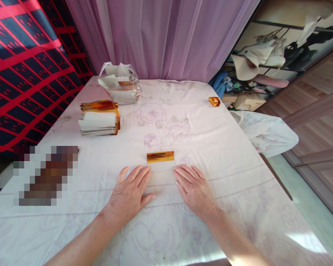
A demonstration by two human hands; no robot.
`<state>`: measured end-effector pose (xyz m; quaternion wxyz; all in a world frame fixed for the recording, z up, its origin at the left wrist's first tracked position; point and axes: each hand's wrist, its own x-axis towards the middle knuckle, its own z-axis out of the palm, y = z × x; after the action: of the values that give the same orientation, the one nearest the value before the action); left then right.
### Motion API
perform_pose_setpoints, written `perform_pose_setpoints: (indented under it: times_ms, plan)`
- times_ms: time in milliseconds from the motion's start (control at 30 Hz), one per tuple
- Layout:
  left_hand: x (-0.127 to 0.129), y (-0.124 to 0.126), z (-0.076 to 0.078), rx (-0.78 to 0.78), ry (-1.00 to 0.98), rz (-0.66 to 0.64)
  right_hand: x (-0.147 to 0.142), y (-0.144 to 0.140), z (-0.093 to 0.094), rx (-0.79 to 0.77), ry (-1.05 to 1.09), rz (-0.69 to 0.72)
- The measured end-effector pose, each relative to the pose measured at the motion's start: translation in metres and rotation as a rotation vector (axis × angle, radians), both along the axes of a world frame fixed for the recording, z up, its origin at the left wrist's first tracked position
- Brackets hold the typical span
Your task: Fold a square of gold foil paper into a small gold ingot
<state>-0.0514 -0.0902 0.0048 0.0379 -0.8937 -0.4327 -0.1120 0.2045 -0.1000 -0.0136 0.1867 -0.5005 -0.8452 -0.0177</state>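
Resting flat on the table (224, 147), left hand (129, 194) and right hand (195, 190), fingers spread, holding nothing. Just past fingertips: gold paper (160, 156), probably light, thin, easily creased; best pinched by edges.

Both forearms are bare to the frame's edge, and the left hand (129, 195) and right hand (194, 190) wear no rings, watch or gloves.

Home room — floral tablecloth (210, 147), pink curtain (169, 37), cluttered shelf (266, 59)
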Motion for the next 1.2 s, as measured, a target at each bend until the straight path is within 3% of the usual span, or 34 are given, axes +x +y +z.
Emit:
perform_pose_setpoints:
  times_ms: [267,467,633,700,833,900,1033,1200]
  plan:
    - [0.002,0.0,0.001,0.009,-0.019,0.0,0.001,0.001,0.002,0.032,0.16,-0.08]
    - [0.003,0.001,-0.001,-0.02,-0.051,0.008,-0.014,0.0,0.015,0.057,0.085,-0.186]
    - [0.003,0.001,-0.001,-0.031,-0.057,0.021,-0.008,0.001,0.013,0.06,0.115,-0.307]
    - [0.004,0.001,-0.001,-0.037,-0.06,0.018,-0.009,0.0,0.013,0.066,0.123,-0.283]
    - [0.004,0.001,-0.001,-0.037,-0.072,0.019,-0.029,-0.002,0.014,0.041,0.08,0.002]
    - [0.005,0.001,0.0,-0.03,-0.072,0.02,-0.039,-0.002,0.011,-0.002,0.056,0.074]
    - [0.004,0.001,0.0,-0.022,-0.074,0.013,-0.04,-0.004,0.002,-0.047,0.047,0.027]
    - [0.004,0.002,-0.001,-0.026,-0.106,0.016,-0.015,-0.009,0.004,-0.022,0.022,-0.027]
